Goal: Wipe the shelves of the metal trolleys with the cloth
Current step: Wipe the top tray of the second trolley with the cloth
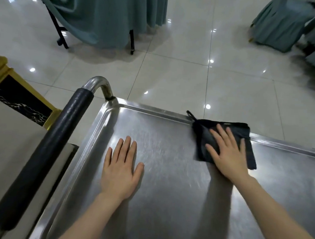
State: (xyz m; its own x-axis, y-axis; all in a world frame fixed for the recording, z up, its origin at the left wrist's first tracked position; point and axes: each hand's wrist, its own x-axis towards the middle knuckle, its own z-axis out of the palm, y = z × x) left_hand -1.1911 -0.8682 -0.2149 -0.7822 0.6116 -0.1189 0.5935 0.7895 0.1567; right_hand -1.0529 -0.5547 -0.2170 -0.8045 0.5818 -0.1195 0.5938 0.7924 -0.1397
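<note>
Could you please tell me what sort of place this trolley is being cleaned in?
Probably a banquet or function hall. A table draped to the floor in teal cloth, chairs in matching teal covers and a glossy tiled floor surround the steel trolley shelf that is being wiped.

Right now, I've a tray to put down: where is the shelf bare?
The shelf is bare between the left hand and the cloth, and again right of the cloth. It is crowded only by the far rim, where the right hand presses the cloth flat.
</note>
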